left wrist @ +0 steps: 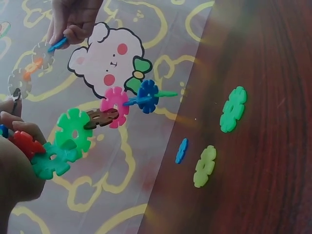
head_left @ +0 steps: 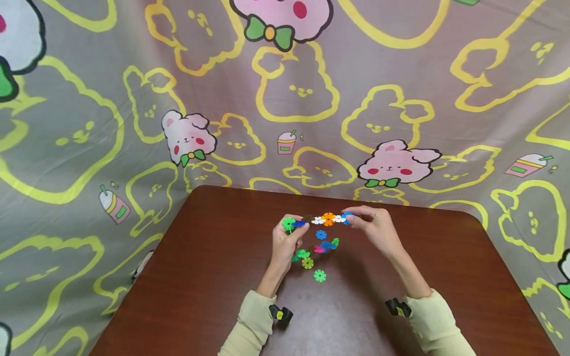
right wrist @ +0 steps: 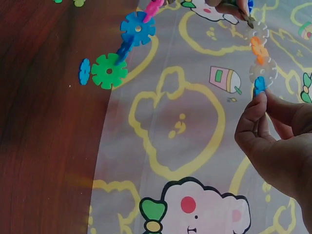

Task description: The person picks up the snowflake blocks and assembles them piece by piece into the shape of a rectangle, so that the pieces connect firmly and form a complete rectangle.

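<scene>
A chain of interlocking plastic snowflake discs stretches between both hands. My left hand (head_left: 283, 244) grips it near a brown disc (head_left: 308, 218), with a green disc (head_left: 288, 223) and a dark blue disc (head_left: 299, 223) by its thumb. Between the hands run a white disc (head_left: 318, 220), an orange disc (head_left: 328, 219) and another white one. At the right end, my right hand (head_left: 377, 227) pinches a blue disc (right wrist: 259, 86) between thumb and fingers. Another stretch, with a red disc (left wrist: 25, 144), a pink disc (left wrist: 115, 106) and others, hangs out from the left hand; its join is hidden.
Loose on the brown table (head_left: 213, 267) lie a blue disc (head_left: 321, 235), a yellow-green disc (head_left: 308, 263) and a green disc (head_left: 319, 275), below the raised chain. A cartoon-printed curtain (head_left: 311, 99) surrounds the table's back and sides.
</scene>
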Motion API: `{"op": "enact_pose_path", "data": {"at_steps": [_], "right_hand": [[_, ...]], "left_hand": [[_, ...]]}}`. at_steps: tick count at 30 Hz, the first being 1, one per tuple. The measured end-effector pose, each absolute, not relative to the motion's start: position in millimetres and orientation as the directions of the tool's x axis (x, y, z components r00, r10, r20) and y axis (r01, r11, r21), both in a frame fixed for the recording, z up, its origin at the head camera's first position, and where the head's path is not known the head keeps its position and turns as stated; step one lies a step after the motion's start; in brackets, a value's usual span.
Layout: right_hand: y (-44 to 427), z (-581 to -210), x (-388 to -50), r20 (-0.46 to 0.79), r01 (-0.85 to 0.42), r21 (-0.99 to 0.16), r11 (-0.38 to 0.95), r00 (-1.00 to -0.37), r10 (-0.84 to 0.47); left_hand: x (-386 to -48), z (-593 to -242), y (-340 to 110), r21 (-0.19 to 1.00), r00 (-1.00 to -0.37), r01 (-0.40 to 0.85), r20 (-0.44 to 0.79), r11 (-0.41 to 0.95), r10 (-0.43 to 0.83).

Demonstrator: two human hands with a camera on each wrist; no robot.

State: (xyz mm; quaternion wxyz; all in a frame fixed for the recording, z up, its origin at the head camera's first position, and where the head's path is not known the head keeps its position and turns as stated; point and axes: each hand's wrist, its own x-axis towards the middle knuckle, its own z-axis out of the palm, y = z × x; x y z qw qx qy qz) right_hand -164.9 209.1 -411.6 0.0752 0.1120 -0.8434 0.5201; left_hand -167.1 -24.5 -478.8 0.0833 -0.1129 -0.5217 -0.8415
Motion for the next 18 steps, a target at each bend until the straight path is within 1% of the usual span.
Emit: {"op": "enact_pose_path", "data": {"at_steps": [18], "right_hand": [[213.4,-408.0,-163.5,0.215,-0.242,-0.888,0.391,-0.970,-0.113]], "left_hand": [[-169.1,-476.0,-20.7,0.853,-0.953,0.281,0.303,-0.440,-0.021]]}}
